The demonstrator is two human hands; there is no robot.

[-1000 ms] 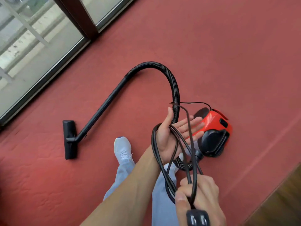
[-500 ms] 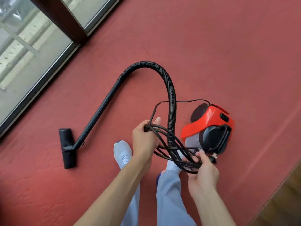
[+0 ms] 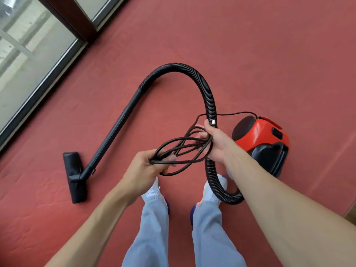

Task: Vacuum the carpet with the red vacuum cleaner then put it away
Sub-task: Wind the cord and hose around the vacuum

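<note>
Glass sliding door (image 3: 28, 60) with a dark frame (image 3: 73, 18) runs along the top left. Pretty much everything else is red carpet (image 3: 250, 45), plus a sliver of wood floor (image 3: 351, 214) at the far right edge.

The floor head (image 3: 74, 176) lies flat on the carpet on the left. Its black wand (image 3: 115, 128) angles up into the ribbed hose (image 3: 192, 72), which arcs over and loops down past the person's pale shoes (image 3: 152, 189) to the red vacuum cleaner (image 3: 264, 135), sitting on the carpet on the right.

Left hand (image 3: 142, 168) is clenched round one end of the coiled black cord (image 3: 185, 149), fingers wrapped over several strands. Right hand (image 3: 217, 143) grips the other end, right up against the hose. One thin strand runs from there to the back of the vacuum.

A second ago the left hand was flat open with the cord looped over it. Half a second ago the right hand held the coil low by the vacuum, and now it's up by the hose with the coil stretched between both hands.
</note>
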